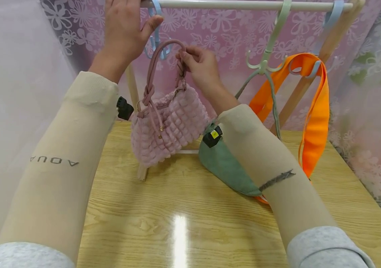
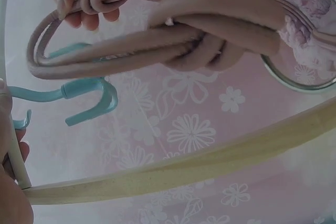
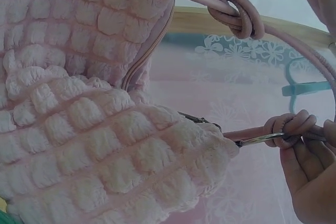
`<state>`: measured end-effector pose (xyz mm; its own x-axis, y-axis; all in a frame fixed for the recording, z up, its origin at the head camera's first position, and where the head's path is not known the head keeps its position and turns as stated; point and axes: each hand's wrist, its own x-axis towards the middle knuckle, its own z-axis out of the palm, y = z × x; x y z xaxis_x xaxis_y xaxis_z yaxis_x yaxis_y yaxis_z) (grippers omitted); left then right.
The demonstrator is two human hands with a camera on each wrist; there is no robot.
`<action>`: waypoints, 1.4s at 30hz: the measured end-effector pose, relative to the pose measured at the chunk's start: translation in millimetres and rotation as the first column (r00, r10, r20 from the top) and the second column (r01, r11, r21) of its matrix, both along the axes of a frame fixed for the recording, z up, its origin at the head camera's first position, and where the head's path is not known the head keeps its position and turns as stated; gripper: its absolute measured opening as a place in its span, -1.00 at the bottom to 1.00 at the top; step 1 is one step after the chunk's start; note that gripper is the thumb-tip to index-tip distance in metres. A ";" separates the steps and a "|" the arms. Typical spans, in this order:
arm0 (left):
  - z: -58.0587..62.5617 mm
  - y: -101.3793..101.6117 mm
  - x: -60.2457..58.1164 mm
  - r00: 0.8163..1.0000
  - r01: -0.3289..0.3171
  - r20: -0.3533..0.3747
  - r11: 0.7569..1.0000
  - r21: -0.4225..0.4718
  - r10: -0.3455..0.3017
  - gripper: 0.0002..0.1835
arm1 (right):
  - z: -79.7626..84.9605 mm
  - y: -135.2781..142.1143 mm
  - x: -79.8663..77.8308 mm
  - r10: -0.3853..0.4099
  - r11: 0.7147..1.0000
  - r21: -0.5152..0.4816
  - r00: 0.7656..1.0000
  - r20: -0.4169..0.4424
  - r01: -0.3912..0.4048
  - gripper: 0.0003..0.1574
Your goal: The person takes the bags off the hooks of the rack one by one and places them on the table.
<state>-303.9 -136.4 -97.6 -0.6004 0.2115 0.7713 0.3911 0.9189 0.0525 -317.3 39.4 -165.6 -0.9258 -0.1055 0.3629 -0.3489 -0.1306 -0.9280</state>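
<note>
My left hand [image 1: 123, 31] holds the white rail [image 1: 224, 4] near its left end, thumb beside a blue hook hanger [image 1: 157, 26]. In the left wrist view, fingertips show behind the rail at the left edge. My right hand [image 1: 203, 67] pinches the knotted handle [image 1: 153, 65] of a puffy pink handbag [image 1: 173, 126], on its right side. The bag hangs tilted from that handle above the table. The handle's loop overlaps the blue hook in the head view. In the right wrist view, the right fingers grip at a knot [image 3: 286, 129] by a metal ring.
A green hook hanger [image 1: 264, 65] on the rail carries a green bag [image 1: 227, 163], partly behind my right forearm. To its right, an orange strap [image 1: 316, 123] hangs from another blue hanger [image 1: 334, 15]. Wooden rack legs [image 1: 297, 96] stand on the wooden table [image 1: 137, 223]; a floral curtain hangs behind.
</note>
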 end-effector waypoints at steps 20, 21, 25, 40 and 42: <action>0.3 4.0 2.1 1.000 -0.014 0.000 1.000 0.010 0.014 -0.31 | 7.9 11.5 16.0 0.017 0.999 -0.033 0.998 -0.057 -0.019 -0.70; 0.3 4.3 2.3 1.000 -0.016 0.002 1.000 0.010 0.016 -0.31 | 8.4 12.3 17.3 0.016 0.999 -0.036 0.998 -0.053 -0.018 -0.70; 0.2 5.4 2.7 1.000 -0.020 0.009 1.000 0.008 0.020 -0.33 | 10.2 15.5 23.5 0.001 1.000 -0.011 0.999 -0.042 -0.002 -0.68; 0.3 4.0 4.4 0.998 -0.029 0.053 1.000 -0.012 0.029 -0.36 | 13.7 16.0 42.7 0.046 0.999 -0.018 0.993 -0.106 -0.048 -0.69; 1.1 4.6 4.1 0.998 -0.025 0.050 1.000 -0.016 0.026 -0.36 | 16.4 16.9 46.6 0.061 0.997 -0.031 0.990 -0.124 -0.065 -0.70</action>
